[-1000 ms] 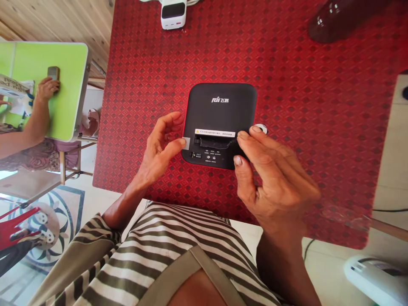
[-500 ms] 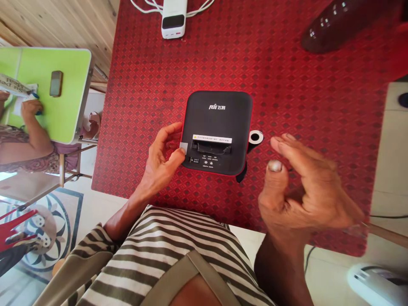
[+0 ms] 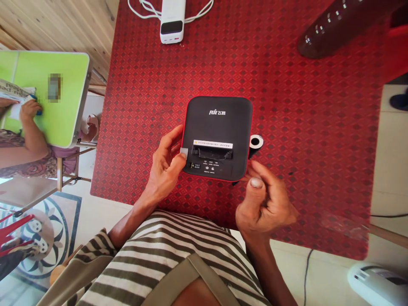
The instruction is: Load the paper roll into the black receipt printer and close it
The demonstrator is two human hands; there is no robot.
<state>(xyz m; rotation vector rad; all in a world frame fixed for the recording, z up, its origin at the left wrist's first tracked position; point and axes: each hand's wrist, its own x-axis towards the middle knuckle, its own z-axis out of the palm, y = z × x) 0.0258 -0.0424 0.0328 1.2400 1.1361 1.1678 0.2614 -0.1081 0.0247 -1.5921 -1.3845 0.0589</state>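
While I work at the red mat, co-worker: one person's hand (image 3: 29,110) rests on a sheet of paper (image 3: 14,110) on a green folding bench (image 3: 68,123), near one blurred, phone-shaped slab (image 3: 54,87).
Top of frame: one white power bank (image 3: 172,21) with a white cable (image 3: 194,10) lies on the red mat (image 3: 302,127).
Left hand: my left hand (image 3: 162,174) sits at the case's left edge, its thumb pressed on a small grey tab (image 3: 183,153), fingers curled beside the edge; whether that is a true pinch, I cannot tell.
Centre: one black FEIE receipt printer (image 3: 216,119) lies flat mid-mat, its slot (image 3: 212,154) facing up.
Handling: it looks light and stiff, though the smooth case may slide; the long side edges seem the best hold, away from the slot.
Right of case: one small roll with a white core (image 3: 256,141) lies just beside the printer.
Right hand: my right hand (image 3: 266,204) is off the case, near its lower right corner, fingers bent, gripping nothing visible.
Far right: one dark glossy object (image 3: 334,29) lies at the mat's top; one white appliance (image 3: 374,282) sits on the floor.
Count: two hands of mine, one printer, one tab, one roll.
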